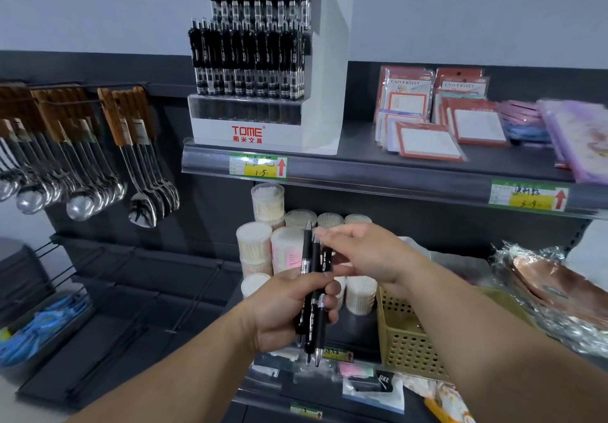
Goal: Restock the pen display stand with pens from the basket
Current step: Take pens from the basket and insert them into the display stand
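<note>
Dark metal shop shelving against a grey wall. Up on the top shelf, a white pen display stand [214,133] with clear plastic tiers, 2 rows of stocked pens [250,60] upright. Lower down, 3 black pens [306,255], glossy, clear tips downward, gripped mid-barrel by the left hand [283,310], fingers curled round. Right hand [368,251] reaching across, fingertips [324,235] at the upper ends; blurred, so pinching or only touching, cannot tell. Just right, under that forearm, a yellow perforated plastic basket [404,347].
</note>
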